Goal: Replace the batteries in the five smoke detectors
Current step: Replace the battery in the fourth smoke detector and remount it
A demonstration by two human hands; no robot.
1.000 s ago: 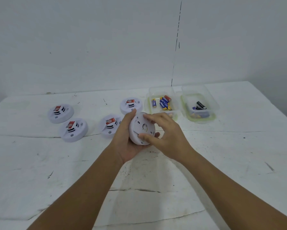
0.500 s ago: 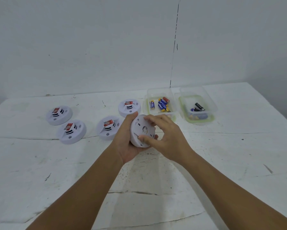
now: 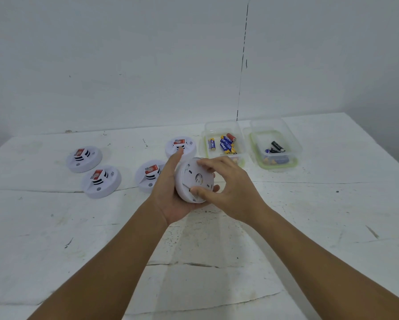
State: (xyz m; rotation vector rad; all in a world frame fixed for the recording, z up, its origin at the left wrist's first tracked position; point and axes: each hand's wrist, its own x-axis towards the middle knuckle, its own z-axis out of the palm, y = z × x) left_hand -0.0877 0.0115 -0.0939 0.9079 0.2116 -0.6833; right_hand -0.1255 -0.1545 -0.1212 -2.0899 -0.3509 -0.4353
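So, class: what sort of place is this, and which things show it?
Probably a plain makeshift workbench: a scuffed white table against a bare wall, smoke detectors laid out, tubs of batteries.

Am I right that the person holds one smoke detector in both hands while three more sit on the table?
Not quite: the head view shows four detectors on the table, not three. The rest holds: the left hand and right hand grip one smoke detector.
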